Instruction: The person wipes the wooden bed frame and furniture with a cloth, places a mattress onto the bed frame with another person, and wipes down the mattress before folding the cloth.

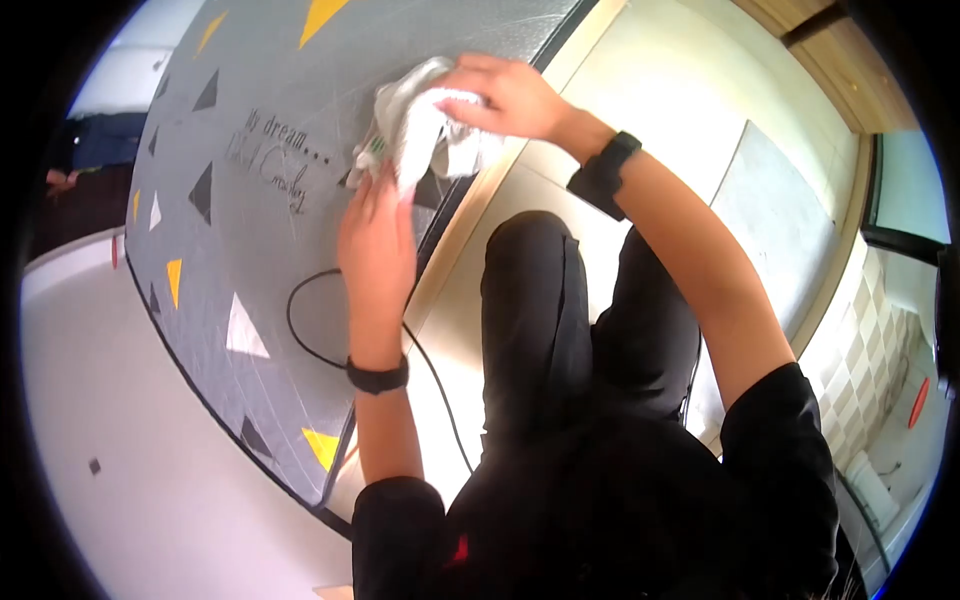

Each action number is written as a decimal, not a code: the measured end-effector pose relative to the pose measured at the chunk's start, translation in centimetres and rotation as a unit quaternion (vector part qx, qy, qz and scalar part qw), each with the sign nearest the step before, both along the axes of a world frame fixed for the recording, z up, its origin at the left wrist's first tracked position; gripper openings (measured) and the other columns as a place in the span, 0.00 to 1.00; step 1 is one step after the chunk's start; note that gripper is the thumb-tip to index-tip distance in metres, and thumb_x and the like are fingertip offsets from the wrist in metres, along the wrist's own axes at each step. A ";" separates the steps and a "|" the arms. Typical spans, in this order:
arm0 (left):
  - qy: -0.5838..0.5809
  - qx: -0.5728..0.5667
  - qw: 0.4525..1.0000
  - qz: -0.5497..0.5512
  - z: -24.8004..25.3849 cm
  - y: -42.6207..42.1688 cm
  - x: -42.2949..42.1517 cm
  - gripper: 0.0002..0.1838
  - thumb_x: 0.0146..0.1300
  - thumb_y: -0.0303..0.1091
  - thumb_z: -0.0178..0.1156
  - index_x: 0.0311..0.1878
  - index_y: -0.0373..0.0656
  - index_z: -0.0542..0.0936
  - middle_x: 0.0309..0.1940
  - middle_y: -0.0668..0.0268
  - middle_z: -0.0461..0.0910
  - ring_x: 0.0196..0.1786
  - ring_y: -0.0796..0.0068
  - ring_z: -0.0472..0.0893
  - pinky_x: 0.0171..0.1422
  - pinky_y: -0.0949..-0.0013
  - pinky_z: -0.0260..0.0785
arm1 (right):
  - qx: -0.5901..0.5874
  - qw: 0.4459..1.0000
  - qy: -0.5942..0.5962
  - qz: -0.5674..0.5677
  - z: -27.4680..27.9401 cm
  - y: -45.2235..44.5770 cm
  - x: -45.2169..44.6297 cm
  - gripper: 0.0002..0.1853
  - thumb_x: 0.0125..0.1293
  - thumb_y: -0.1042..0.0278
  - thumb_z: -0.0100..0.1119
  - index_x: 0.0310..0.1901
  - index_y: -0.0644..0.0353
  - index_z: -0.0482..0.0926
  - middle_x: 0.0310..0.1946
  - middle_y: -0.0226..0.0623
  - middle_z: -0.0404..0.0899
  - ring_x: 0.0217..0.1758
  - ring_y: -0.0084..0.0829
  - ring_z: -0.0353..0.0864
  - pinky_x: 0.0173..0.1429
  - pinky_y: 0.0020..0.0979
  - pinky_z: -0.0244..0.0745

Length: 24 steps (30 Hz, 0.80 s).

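Note:
A crumpled white cloth point(415, 125) is bunched up over the edge of a grey table cover point(330, 220) printed with triangles and lettering. My right hand point(505, 97) grips its upper side with bent fingers. From below, my left hand point(377, 235) reaches up to the lower left part of the cloth, its fingertips pressed into the fabric. Part of those fingertips is lost in the folds. A small greenish mark shows on the cloth near my left fingers. Each wrist wears a black band.
A thin black cable point(292, 305) loops over the cover beside my left wrist and hangs past the edge toward my lap. My dark-trousered legs point(530, 310) are close to the table's edge. Wooden furniture point(815, 50) stands at the upper right.

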<state>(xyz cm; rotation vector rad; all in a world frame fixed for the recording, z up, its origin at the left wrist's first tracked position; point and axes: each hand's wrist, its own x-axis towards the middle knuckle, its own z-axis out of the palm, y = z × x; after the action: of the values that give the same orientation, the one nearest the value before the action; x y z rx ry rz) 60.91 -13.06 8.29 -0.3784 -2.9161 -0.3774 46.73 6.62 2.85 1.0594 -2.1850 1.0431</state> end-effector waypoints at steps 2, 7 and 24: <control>0.081 -0.055 0.995 0.014 -0.8 1.4 0.3 0.20 0.67 0.33 0.47 0.58 0.32 0.69 0.58 0.49 0.71 0.60 0.45 0.69 0.63 0.54 0.62 | 0.017 0.998 -0.065 0.007 0.8 -0.1 1.0 0.13 0.64 0.55 0.54 0.45 0.51 0.80 0.37 0.35 0.75 0.38 0.40 0.78 0.41 0.35 0.74; 0.100 -0.010 0.994 0.047 -2.9 2.6 1.3 0.21 0.69 0.34 0.42 0.60 0.32 0.66 0.64 0.54 0.65 0.66 0.46 0.61 0.68 0.45 0.50 | 0.015 0.995 -0.098 -0.009 1.4 -0.3 1.1 0.13 0.63 0.55 0.54 0.47 0.45 0.79 0.34 0.35 0.73 0.38 0.40 0.76 0.42 0.36 0.73; 0.270 0.187 0.944 0.012 9.0 3.2 6.3 0.15 0.58 0.33 0.59 0.49 0.43 0.79 0.36 0.63 0.81 0.46 0.59 0.78 0.48 0.57 0.68 | -0.058 0.995 -0.087 0.002 2.6 -1.9 1.8 0.11 0.59 0.67 0.59 0.44 0.52 0.81 0.29 0.38 0.74 0.30 0.39 0.75 0.35 0.33 0.70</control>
<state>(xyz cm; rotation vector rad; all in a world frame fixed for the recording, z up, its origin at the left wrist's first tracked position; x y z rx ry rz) 67.24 -9.89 17.30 -0.3224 -2.2528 -0.6853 48.51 4.76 5.46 0.9522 -2.2254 1.2900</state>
